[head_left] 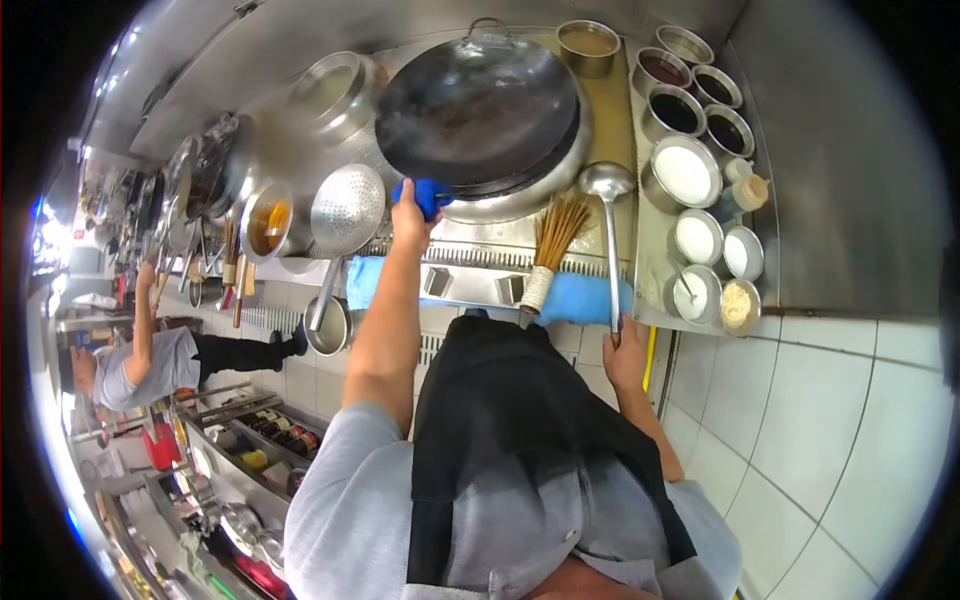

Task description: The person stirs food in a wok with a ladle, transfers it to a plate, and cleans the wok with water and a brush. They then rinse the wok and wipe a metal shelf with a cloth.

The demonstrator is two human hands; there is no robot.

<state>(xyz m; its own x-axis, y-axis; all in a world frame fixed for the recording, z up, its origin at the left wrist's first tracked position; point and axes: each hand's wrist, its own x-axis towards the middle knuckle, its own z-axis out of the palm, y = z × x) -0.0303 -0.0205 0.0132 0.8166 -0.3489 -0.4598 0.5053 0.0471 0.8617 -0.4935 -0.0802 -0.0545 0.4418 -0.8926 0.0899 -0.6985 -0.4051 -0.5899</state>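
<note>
My left hand [412, 218] is closed on a bunched blue cloth [428, 197] at the near rim of a big dark wok [478, 110]. The cloth hides the part of the rim under it. The wok sits over a round steel burner ring [500, 208], and its inside looks dark and bare. My right hand [624, 355] grips the end of a long-handled ladle [607, 182], whose bowl rests on the stove top right of the wok. Between the two hands a bamboo wok brush [556, 245] stands near the stove's front edge.
Steel pots of sauces and white seasonings [686, 170] crowd the right counter beside squeeze bottles [748, 192]. A perforated strainer [348, 208] and a pot with an orange item [268, 222] are at left. Blue towels [585, 297] line the front edge. Another person [150, 365] works farther left.
</note>
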